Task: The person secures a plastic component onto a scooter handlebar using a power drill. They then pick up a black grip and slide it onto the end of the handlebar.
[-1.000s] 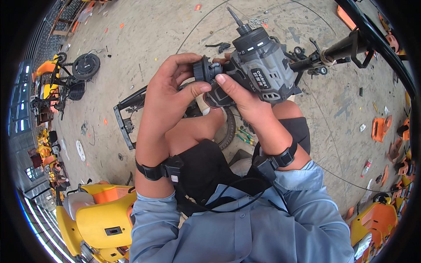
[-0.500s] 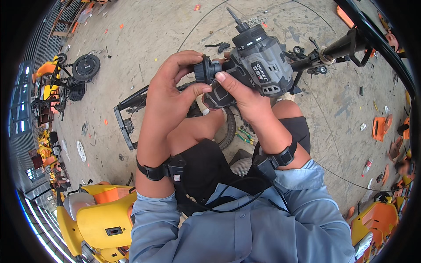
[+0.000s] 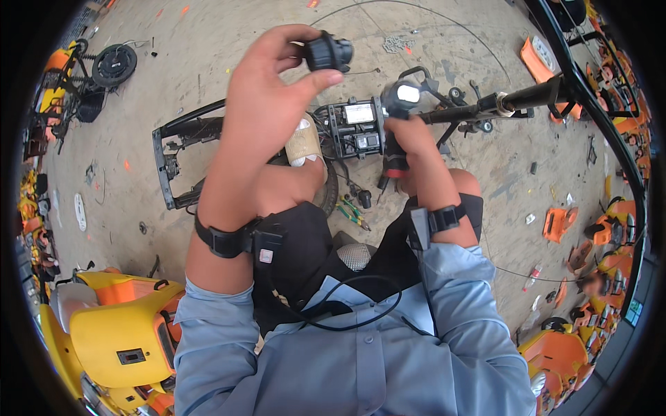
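In my left hand [image 3: 267, 87], raised at the upper middle, a black ribbed round plastic part [image 3: 329, 53] is pinched between thumb and fingers. To its right and lower, my right hand [image 3: 414, 134] is closed around the grip of a dark cordless drill [image 3: 402, 99]. The drill's red-edged base [image 3: 396, 164] shows below that hand, while its bit cannot be made out. Just left of the drill is an open black box of wired electronics [image 3: 357, 128] on a black tubular vehicle frame [image 3: 191, 121].
Green-and-yellow-handled pliers [image 3: 354, 213] lie on the concrete floor between my legs. A yellow scooter body [image 3: 121, 329] stands at lower left. A black wheel [image 3: 113, 65] is at upper left. Orange panels [image 3: 557, 224] lie at right, and a black bar [image 3: 590, 104] curves down there.
My hands have separated. The left has lifted the black part up and away from the drill; the right has turned the drill and brought it lower, over the frame. The view has shifted.
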`<state>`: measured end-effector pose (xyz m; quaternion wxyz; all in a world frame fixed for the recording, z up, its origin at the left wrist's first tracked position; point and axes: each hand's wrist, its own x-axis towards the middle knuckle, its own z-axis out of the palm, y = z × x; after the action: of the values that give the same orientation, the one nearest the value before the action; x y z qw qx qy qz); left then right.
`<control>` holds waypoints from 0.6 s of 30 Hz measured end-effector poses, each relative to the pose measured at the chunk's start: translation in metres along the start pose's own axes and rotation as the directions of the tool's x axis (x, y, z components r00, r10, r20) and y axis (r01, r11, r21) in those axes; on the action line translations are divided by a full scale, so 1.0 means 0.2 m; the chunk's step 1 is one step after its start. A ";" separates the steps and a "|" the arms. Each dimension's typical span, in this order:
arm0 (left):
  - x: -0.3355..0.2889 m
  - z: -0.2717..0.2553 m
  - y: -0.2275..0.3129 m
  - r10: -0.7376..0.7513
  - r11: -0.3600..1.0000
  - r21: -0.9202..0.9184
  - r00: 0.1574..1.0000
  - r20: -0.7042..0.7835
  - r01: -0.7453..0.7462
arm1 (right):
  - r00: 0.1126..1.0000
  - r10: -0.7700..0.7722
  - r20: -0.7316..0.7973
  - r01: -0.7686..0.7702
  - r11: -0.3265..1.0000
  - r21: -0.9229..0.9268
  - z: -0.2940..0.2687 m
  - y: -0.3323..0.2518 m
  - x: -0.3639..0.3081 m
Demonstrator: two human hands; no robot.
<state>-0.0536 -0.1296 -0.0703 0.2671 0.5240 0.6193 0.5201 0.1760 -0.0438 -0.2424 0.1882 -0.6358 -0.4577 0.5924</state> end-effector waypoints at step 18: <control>-0.01 -0.10 -0.08 -0.023 0.999 -0.040 0.999 0.039 0.024 | 0.986 0.157 0.057 -0.079 0.741 -0.667 0.44 0.66 0.22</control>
<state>-0.0768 -0.1384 -0.0787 0.2956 0.5211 0.6097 0.5190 0.1369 -0.1012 -0.3911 -0.1128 -0.6552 -0.6063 0.4363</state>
